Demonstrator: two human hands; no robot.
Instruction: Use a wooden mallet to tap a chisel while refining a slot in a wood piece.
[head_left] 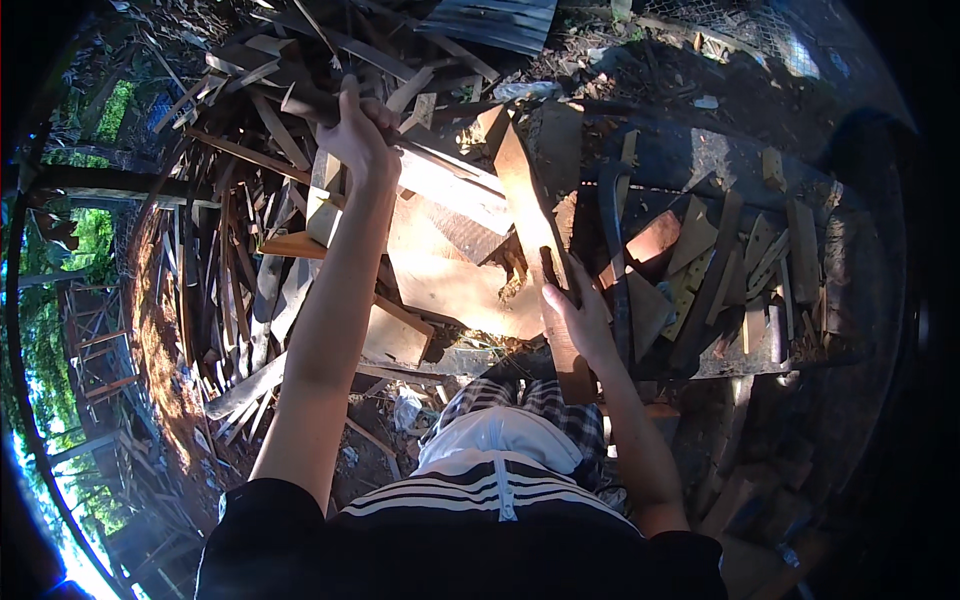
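Note:
My left hand (358,140) is raised at the upper left, with its fingers closed around a brown wooden handle (308,104). A bright, sunlit strip (455,188) runs from beside that hand toward the middle; glare hides whether it is the tool's blade or wood. My right hand (583,315) grips a long, narrow wooden board (527,195) near its lower part. The board slants from a pointed far end toward my lap. Left of the board, a wide pale plank (440,285) lies in the sunlight, with wood chips (515,280) near its right end.
Scrap sticks (235,260) are heaped on the left. A dark curved bar (612,240) stands right of the board. Several wood offcuts (700,250) lie farther right on a dark bench (470,362). Corrugated sheet (490,22) is at the far side.

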